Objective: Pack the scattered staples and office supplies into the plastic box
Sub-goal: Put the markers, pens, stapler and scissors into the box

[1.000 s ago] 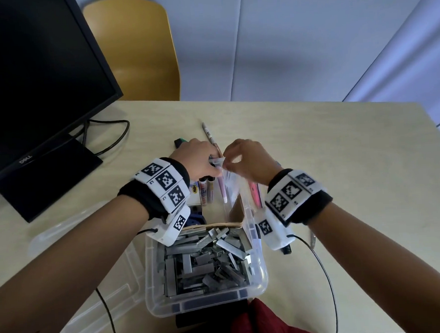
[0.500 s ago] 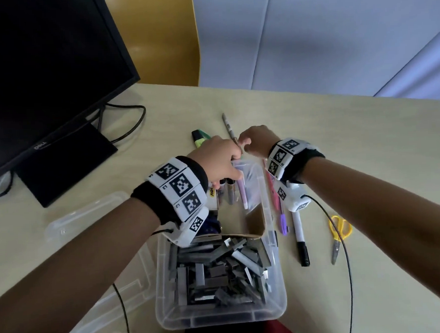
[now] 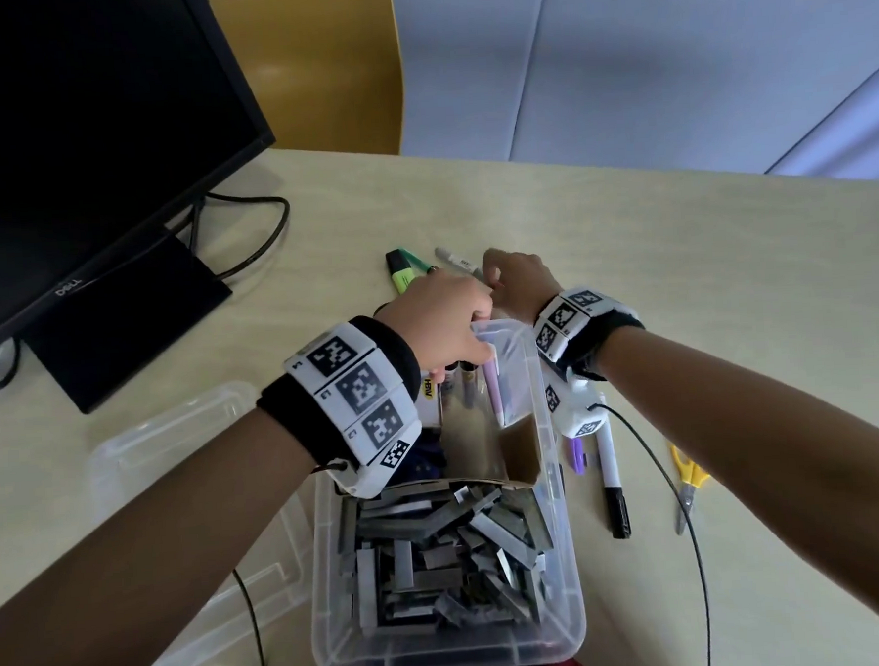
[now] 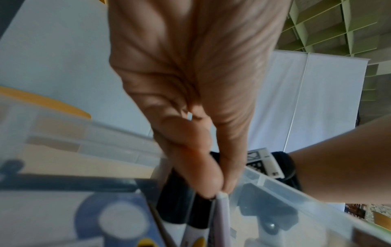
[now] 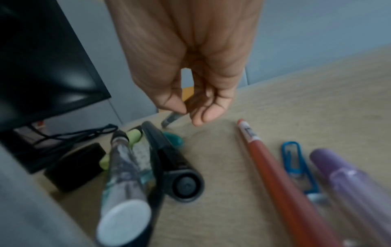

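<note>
Clear plastic box (image 3: 557,480): it sits on the table (image 3: 706,275) right in front of us, at 6 o'clock in the head view.
Staples (image 3: 440,554): we see a grey heap of them filling the near half of the box.
Cardboard wall (image 3: 517,456): it stands in the box between the staples and the far half.
Pens in the box (image 3: 466,382): we see a few dark ones standing in the far half, next to a pale purple pen (image 3: 492,386).
Left hand (image 3: 442,327): our fingers (image 4: 203,167) and thumb are pressed together on the top end of the pale purple pen, at the far rim of the box.
Right hand (image 3: 519,281): it is just past the box, at 12 o'clock from it. Our thumb and finger pinch the end of a thin grey marker (image 5: 171,119) lying on the table.
Green highlighter (image 3: 402,276): it lies at 11 o'clock from the box.
Right side of the box: we see a purple pen (image 3: 576,455), a white marker with a black cap (image 3: 610,471) and yellow scissors (image 3: 688,477) at 3 o'clock.
Near our right wrist: a red pencil (image 5: 275,170) and a blue paper clip (image 5: 295,160) lie side by side.
Lid (image 3: 177,451): it lies flat at 9 o'clock from the box.
Black monitor (image 3: 80,123): it stands at 10 o'clock.
</note>
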